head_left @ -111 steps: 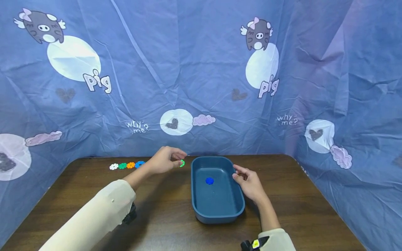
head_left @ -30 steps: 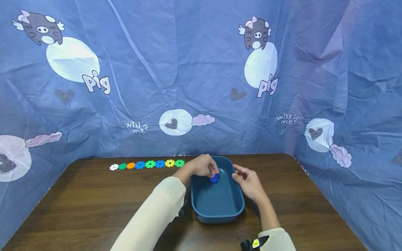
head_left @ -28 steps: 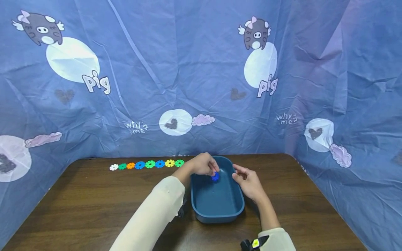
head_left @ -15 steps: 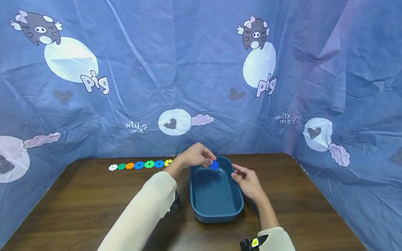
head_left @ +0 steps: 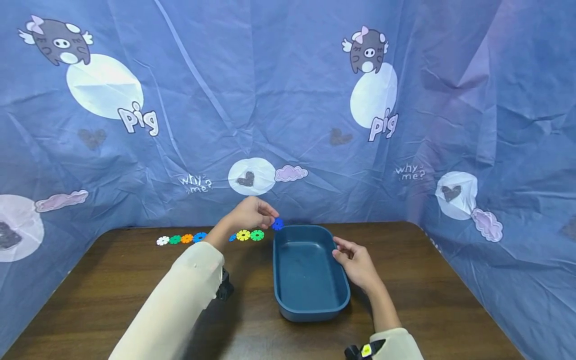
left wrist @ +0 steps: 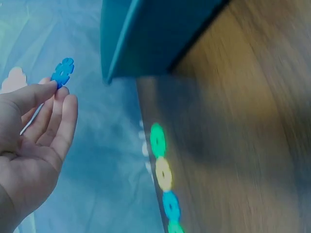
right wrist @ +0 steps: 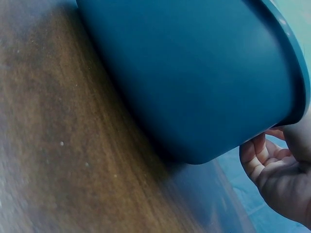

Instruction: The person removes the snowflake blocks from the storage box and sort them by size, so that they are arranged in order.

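Between thumb and fingertips my left hand point(head_left: 252, 214) pinches a dark blue notched snowflake disc point(head_left: 278, 224), held up just beyond the far left corner of the blue plastic bin point(head_left: 310, 282). The left wrist view has the same disc point(left wrist: 63, 72) standing on edge in the fingers. My right hand point(head_left: 357, 262) grips the bin's right rim, its fingers curled against the edge in the right wrist view. Along the table's back edge runs a row of discs, from a white disc point(head_left: 163, 241) to a green disc point(head_left: 257, 235); my left hand and wrist hide part of it.
The brown wooden table point(head_left: 418, 295) extends on both sides of the bin. Behind its back edge hangs a blue printed cloth point(head_left: 288, 110). A yellow disc point(head_left: 243, 235) lies beside the green one at the row's right end.
My left hand has picked the dark blue disc up out of the bin and carried it left, over the far rim. My right hand and the bin have stayed in place.
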A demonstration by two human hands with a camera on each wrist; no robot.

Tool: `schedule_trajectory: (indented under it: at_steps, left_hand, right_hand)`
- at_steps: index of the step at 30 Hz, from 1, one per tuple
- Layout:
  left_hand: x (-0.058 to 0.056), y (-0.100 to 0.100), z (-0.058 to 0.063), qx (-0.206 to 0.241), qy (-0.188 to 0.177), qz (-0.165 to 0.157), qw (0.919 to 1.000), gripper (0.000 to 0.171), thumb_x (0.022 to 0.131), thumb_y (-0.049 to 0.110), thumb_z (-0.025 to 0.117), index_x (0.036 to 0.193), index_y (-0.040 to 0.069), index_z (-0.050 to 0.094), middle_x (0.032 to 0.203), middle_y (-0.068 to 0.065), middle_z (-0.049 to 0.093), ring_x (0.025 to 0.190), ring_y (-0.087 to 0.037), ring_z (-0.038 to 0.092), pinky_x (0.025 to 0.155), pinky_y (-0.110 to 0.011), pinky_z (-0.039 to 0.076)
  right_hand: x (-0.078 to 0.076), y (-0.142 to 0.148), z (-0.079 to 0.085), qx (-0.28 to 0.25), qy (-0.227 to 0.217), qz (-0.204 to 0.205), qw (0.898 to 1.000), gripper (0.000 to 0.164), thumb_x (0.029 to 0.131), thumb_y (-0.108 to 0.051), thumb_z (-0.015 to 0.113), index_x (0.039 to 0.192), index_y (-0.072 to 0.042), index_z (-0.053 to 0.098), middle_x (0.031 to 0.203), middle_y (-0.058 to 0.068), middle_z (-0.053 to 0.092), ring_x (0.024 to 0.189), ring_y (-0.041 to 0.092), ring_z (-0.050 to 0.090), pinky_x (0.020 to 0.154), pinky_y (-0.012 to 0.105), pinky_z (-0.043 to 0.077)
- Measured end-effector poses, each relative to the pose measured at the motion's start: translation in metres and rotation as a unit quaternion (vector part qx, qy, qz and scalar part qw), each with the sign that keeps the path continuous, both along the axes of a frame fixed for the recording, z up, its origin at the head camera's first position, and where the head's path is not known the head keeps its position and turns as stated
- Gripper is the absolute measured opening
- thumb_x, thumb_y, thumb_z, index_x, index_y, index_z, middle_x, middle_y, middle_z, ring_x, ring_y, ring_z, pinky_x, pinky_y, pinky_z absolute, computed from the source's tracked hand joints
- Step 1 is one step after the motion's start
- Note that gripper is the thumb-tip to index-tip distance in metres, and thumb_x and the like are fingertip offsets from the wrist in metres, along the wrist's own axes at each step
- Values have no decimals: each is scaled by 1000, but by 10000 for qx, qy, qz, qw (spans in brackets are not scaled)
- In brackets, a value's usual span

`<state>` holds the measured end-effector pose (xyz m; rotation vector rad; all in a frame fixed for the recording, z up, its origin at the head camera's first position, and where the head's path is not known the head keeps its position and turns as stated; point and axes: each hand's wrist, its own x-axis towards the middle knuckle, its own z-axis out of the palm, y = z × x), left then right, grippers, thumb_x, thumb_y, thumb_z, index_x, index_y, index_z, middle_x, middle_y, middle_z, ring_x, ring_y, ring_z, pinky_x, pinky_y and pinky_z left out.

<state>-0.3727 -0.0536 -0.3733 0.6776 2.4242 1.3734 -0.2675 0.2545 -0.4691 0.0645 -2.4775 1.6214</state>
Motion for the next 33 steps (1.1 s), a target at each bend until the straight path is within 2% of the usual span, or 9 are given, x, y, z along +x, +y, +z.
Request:
schedule_trajectory:
  at_steps: [8,15,18,22,25,28,30,33]
  left_hand:
    - [-6,-52,-6,21,57,447,9990,22,96,-4,63,115,-10,71,104,-18,75,86,-21,71,82,-38,61]
    - [-6,-100,-17,178,33,907,9957,24,94,-5,63,116,-14,68,99,-19,75,81,-13,69,77,-32,62]
    - [-6,-119,-23,250,19,1135,9932,25,94,-5,63,117,-16,66,100,-21,74,82,-15,70,76,-31,62]
    - [-6,-144,-32,135,57,1470,9890,26,97,-3,62,119,-16,65,103,-22,73,86,-19,71,77,-34,62]
    - [-5,-164,-39,-24,146,1678,9857,26,99,1,62,119,-15,66,102,-21,74,83,-18,71,74,-31,61]
    - [-7,-182,-47,49,158,1837,9828,26,99,2,62,118,-16,65,97,-17,74,79,-16,71,71,-30,62]
    - [-7,-194,-53,199,101,1943,9807,27,99,0,61,119,-18,64,95,-14,74,77,-14,70,72,-31,62]
    - [-5,-210,-59,193,93,2190,9755,27,99,-1,60,119,-19,63,93,-12,75,75,-11,69,71,-32,62]
  right_hand:
    - [0,3,-1,-13,70,13,10000,38,100,-7,66,137,1,63,109,13,64,90,17,56,69,21,49]
    - [-1,3,-2,-7,37,37,10000,39,100,-7,66,137,1,63,109,14,64,90,18,56,70,21,49]
    - [-1,3,-1,-11,9,17,10000,38,100,-7,66,137,1,63,109,14,63,89,17,56,69,21,48]
    - [0,2,0,-14,-19,2,10000,38,100,-7,66,137,1,63,108,13,62,88,18,55,67,21,46]
    - [9,-4,13,2,-24,21,10000,38,100,-4,65,136,5,61,107,15,62,86,18,53,66,21,45]
    - [10,-6,15,25,-13,-9,10000,38,100,-3,65,136,7,61,107,16,62,85,18,52,65,20,44]
    - [7,-3,10,57,-19,-34,10000,38,100,-4,65,136,6,61,108,16,62,86,18,52,66,20,44]
    - [1,1,0,47,31,-25,10000,39,99,-7,67,137,3,62,109,14,63,87,17,53,66,20,45]
